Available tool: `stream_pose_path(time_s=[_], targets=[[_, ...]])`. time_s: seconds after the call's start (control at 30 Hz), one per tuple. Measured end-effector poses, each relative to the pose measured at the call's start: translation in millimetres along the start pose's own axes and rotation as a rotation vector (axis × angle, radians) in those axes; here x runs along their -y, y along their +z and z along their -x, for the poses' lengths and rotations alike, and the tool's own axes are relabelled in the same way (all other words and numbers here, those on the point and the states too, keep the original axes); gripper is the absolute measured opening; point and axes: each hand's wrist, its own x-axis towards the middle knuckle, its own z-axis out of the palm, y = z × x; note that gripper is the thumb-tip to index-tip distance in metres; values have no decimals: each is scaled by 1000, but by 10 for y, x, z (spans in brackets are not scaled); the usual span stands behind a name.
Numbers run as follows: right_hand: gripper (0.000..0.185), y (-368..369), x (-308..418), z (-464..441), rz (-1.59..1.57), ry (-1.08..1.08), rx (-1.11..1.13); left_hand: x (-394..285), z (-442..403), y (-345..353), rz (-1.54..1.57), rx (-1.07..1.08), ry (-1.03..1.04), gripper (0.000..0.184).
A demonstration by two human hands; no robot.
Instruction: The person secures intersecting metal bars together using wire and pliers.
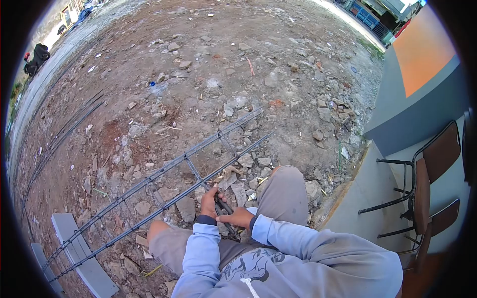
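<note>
A long rebar cage (164, 171) lies diagonally across the view, several ribbed bars joined by square ties. My left hand (209, 202) is at the near bar, its fingers closed round a dark metal tool (223, 208) that looks like pincers. Beside it, my right hand (239, 217) is closed on the tool's lower part, its thumb pointing left. The tool's upper end is partly hidden by my left fingers, close to the near bar. Whether a tie wire is held there is too small to tell.
Grey boards (82, 253) lie under the cage's lower left end. Loose bars (64, 134) rest on the rubble at the left. Broken stones (186, 208) surround my knees. Brown chairs (422, 198) stand by the wall at the right. A person in dark clothes (39, 57) is far off, upper left.
</note>
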Motion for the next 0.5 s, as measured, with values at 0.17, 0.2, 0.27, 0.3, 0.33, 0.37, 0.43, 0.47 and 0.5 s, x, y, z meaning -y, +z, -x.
stream_pose_path(time_s=[0.17,0.2,0.27,0.3,0.33,0.37,0.43,0.47,0.5], targets=[[59,233,-31,53,385,-61,-205,182,-252,33,-485,-378,288,46],[58,257,-12,37,343,-42,-151,175,-223,68,-518,-408,331,48],[51,240,17,25,372,-88,-119,169,-150,126,-589,-467,419,53],[48,238,41,25,379,-112,-103,199,-256,20,-681,-464,415,56],[45,250,65,13,384,-137,-88,213,-314,-40,-706,-481,426,57],[40,311,-42,-110,364,-140,-119,233,-380,-77,-729,-495,438,58],[35,383,-196,-296,303,-114,-105,235,-495,-165,-780,-486,367,67],[33,413,-255,-363,232,-128,-101,273,-520,-195,-805,-492,397,68],[31,443,-316,-432,161,-142,-95,253,-478,-168,-831,-499,432,70]])
